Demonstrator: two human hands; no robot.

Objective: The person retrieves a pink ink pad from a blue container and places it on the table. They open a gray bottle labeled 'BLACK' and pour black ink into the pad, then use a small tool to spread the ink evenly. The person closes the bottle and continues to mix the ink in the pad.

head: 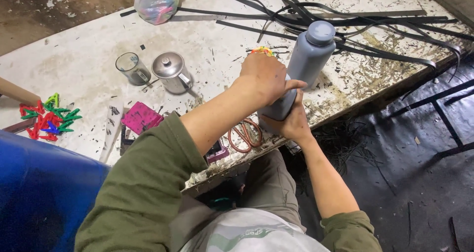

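Hands — left hand (266, 79), right hand (292, 123) — gripping grey bottle (308, 54); tilted.

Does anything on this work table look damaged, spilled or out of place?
Yes. The white table is badly worn: its paint is chipped and flaking, most heavily near the front edge. Black strips lie tangled across the far side, some hanging over the edge. The grey bottle is tilted, but both hands, left hand and right hand, hold it.

Your left arm reaches forward from its rolled green sleeve, forearm bare, and your left hand (266, 79) is curled shut, knuckles up. Your right arm comes up from below, elbow bent, with your right hand (292, 119) clasped just beneath the left, fingers wrapped tight.
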